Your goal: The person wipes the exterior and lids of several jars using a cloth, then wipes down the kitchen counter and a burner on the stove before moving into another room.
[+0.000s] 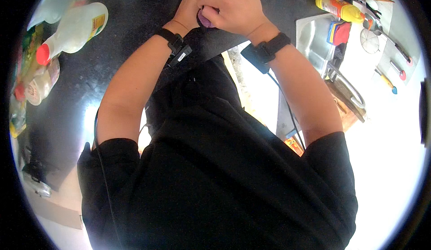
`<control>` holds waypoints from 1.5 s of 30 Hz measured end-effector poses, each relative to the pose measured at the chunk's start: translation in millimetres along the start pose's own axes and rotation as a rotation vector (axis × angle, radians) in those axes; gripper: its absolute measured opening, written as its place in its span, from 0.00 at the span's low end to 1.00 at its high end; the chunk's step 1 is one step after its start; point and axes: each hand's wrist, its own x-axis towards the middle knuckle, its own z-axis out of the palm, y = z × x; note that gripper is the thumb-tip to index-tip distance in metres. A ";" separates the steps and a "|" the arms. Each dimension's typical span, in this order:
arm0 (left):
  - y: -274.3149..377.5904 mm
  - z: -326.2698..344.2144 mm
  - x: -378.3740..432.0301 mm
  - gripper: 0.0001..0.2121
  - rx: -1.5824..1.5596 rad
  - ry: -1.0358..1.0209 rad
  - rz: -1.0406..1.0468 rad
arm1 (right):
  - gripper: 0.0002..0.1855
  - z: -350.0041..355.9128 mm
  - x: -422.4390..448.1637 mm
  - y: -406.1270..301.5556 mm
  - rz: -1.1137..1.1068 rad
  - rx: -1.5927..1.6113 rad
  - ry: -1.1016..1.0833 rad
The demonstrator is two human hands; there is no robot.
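Note:
Both hands meet at the top of the head view, above the black countertop (134, 17). My right hand (234, 5) is curled over a small purple, rough-textured item (206, 19), with its thumb pressed on it. Only part of that item shows, so what it is cannot be settled. My left hand (188, 10) lies against the item's left side. Its fingers are hidden behind the right hand. Black straps with small devices are on my left wrist (171, 39) and my right wrist (269, 50).
Plastic bottles, one translucent with a red cap (75, 27), and a jar (42, 83) are at left. To the right are a steel sink (311, 48), faucet (352, 86), coloured sponges or cloths (340, 33), a yellow bottle (340, 8) and a wire skimmer (369, 41). Cables run along both arms.

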 end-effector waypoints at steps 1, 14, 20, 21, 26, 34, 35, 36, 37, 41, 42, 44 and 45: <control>0.4 -0.5 0.3 0.16 0.007 0.003 0.020 | 0.06 1.1 -0.9 -0.5 0.007 -0.002 0.016; -11.9 -1.5 -5.8 0.18 -0.004 -0.023 -0.020 | 0.06 10.5 -5.0 -11.5 0.166 -0.052 0.206; -5.3 0.0 -3.9 0.19 -0.023 -0.008 -0.024 | 0.08 53.4 -32.7 6.9 0.215 -0.021 0.406; -5.1 -0.1 -3.4 0.19 -0.026 -0.001 -0.025 | 0.09 53.0 -33.5 8.4 0.187 -0.052 0.400; 0.2 1.2 -2.5 0.20 -0.046 0.053 -0.031 | 0.07 39.6 -25.5 2.3 0.161 -0.218 0.350; 27.4 -7.3 -0.6 0.17 -0.060 0.071 -0.158 | 0.05 42.6 -18.7 2.2 0.117 -0.218 0.277; 29.3 -6.2 -2.7 0.17 -0.080 0.118 -0.171 | 0.04 40.4 -17.8 1.7 0.082 -0.218 0.282; 26.6 -1.3 -8.3 0.18 -0.095 0.171 -0.187 | 0.13 40.3 -20.6 6.1 0.030 -0.194 0.250; 37.3 -3.1 -3.3 0.18 -0.118 0.215 -0.197 | 0.18 29.5 -22.0 1.9 0.046 -0.207 0.254; 83.7 8.3 -14.1 0.21 0.106 0.495 -0.373 | 0.45 -0.6 -56.3 -4.7 0.150 0.058 0.159; 100.8 5.7 -12.6 0.25 -0.099 0.558 -0.482 | 0.46 -6.8 -64.2 -3.9 0.117 0.128 0.105; 140.4 -4.6 -11.1 0.29 -0.043 0.601 -0.409 | 0.47 -28.9 -67.8 -11.3 0.060 0.197 0.061; 152.2 -5.1 -12.0 0.30 -0.035 0.671 -0.381 | 0.47 -40.6 -64.9 -17.7 0.015 0.238 0.075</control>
